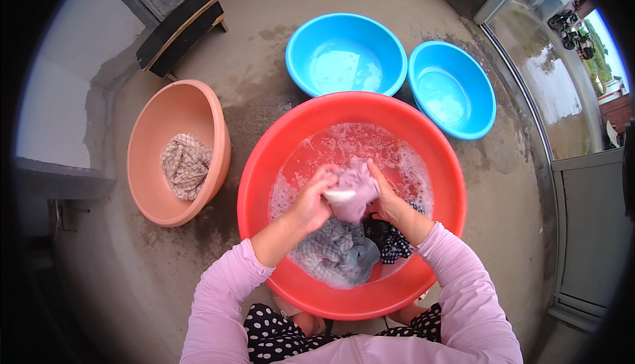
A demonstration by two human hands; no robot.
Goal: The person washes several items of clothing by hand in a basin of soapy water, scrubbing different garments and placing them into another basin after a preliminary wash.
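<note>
Over a large red basin [253,185] of sudsy water, both my hands grip a wet pink cloth [357,189]. My left hand [312,200] has its fingers curled on the cloth's left side, beside a white blurred patch that may be soap or part of the fabric. From the right, my right hand [393,204] holds the bunched cloth, thumb on top and some fingers hidden. Below, a grey checked cloth [329,248] lies soaking in the basin. A black-and-white checked cloth [395,247] sits to its right, under my right wrist.
A peach basin [142,165] with a beige checked cloth [186,164] stands tilted-looking at left. Two blue basins [297,66] [486,93] stand beyond the red one. A small black bench [178,33] is at the far left. A doorway track [529,106] runs along the right.
</note>
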